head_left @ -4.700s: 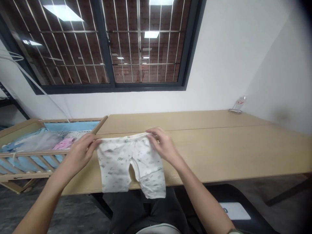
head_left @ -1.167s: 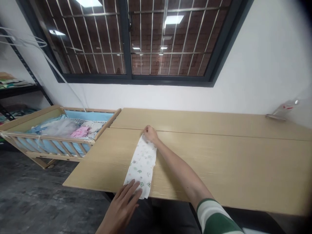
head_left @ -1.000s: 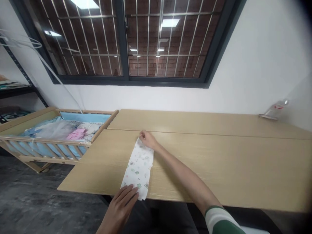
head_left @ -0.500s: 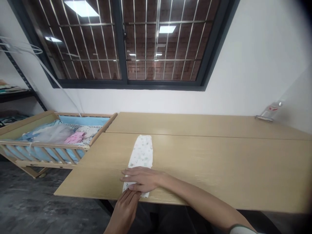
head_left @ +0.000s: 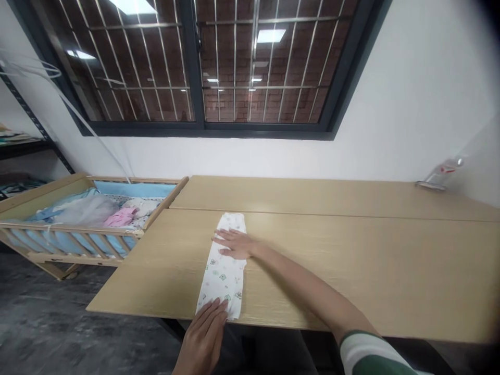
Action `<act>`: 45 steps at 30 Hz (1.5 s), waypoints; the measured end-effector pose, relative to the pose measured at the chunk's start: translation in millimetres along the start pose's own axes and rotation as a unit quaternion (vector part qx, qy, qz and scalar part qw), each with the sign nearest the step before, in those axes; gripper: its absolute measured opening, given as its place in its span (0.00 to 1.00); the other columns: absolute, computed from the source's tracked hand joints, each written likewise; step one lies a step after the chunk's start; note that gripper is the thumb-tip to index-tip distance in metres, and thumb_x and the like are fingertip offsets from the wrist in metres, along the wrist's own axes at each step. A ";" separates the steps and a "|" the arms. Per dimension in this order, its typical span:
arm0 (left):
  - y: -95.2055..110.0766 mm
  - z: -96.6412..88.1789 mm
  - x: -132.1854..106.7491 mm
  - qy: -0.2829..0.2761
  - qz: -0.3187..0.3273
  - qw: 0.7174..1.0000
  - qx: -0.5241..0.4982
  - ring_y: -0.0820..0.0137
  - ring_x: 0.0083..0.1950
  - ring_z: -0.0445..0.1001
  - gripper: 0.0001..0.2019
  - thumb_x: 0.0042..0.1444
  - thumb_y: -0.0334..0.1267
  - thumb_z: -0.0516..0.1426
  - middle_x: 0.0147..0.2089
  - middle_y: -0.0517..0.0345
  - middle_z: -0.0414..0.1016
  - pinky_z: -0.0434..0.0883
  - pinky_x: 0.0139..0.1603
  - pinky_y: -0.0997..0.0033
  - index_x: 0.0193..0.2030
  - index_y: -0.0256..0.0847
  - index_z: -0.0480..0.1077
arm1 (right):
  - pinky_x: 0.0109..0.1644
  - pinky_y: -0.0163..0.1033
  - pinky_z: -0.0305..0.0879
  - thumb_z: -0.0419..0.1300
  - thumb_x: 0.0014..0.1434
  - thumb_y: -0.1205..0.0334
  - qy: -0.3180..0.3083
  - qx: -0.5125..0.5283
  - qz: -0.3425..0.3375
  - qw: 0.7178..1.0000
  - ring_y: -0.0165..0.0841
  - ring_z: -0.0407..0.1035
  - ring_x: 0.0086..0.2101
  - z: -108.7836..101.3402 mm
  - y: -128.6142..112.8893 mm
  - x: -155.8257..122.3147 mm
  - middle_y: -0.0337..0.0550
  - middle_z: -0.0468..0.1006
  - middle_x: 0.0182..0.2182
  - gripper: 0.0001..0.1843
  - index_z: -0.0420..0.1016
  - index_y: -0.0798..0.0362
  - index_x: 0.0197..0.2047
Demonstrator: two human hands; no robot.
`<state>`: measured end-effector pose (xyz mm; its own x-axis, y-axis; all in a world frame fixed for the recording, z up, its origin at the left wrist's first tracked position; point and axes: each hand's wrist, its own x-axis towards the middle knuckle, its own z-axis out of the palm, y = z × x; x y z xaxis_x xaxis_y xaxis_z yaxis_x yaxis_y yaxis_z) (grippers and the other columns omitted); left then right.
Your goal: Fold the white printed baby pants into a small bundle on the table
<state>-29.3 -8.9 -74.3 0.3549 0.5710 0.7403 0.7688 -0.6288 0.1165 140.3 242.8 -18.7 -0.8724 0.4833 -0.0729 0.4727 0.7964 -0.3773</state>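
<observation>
We are sliding our released, flat right hand (head_left: 234, 244) up the folded pants (head_left: 222, 276) from the counter (head_left: 351, 260) near edge; the left hand (head_left: 203, 337), released flat, is pinning the hem.

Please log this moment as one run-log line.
left hand: pressing folded garment, near end | right hand: flat on its far half | surface: wooden table

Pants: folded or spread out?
Folded: the pants lie as one narrow strip on the table, no separate legs showing. Its far half lies under the right hand, its near end under the left hand.
</observation>
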 end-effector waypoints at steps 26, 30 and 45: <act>0.0 10.3 27.7 -0.091 -0.061 0.991 -0.075 0.60 0.64 0.73 0.20 0.66 0.34 0.54 0.62 0.48 0.75 0.76 0.63 0.53 0.64 0.42 0.65 | 0.71 0.58 0.51 0.50 0.70 0.60 0.272 -0.094 0.056 0.956 0.47 0.58 0.66 -38.9 37.4 -22.3 0.59 0.65 0.67 0.25 0.65 0.57 0.67; -22.2 -2.0 21.4 -0.071 -0.056 0.994 -0.067 0.61 0.62 0.74 0.19 0.67 0.32 0.53 0.60 0.49 0.76 0.77 0.61 0.55 0.64 0.44 0.66 | 0.58 0.53 0.67 0.49 0.71 0.60 0.271 -0.011 0.061 0.961 0.45 0.72 0.50 -33.9 -20.7 -71.1 0.56 0.79 0.48 0.17 0.76 0.55 0.53; -23.8 -16.4 12.7 -0.106 0.112 0.985 -0.073 0.66 0.57 0.79 0.15 0.69 0.31 0.53 0.53 0.52 0.82 0.77 0.58 0.67 0.59 0.41 0.71 | 0.68 0.52 0.61 0.54 0.70 0.64 0.199 0.035 0.039 0.979 0.42 0.70 0.59 71.1 -137.5 -187.5 0.46 0.77 0.59 0.18 0.74 0.44 0.60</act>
<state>-51.8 4.7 -56.8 0.6216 0.4979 0.6048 0.5802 -0.8113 0.0716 230.1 16.8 -18.7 -0.7096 0.6561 0.2568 0.5142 0.7314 -0.4480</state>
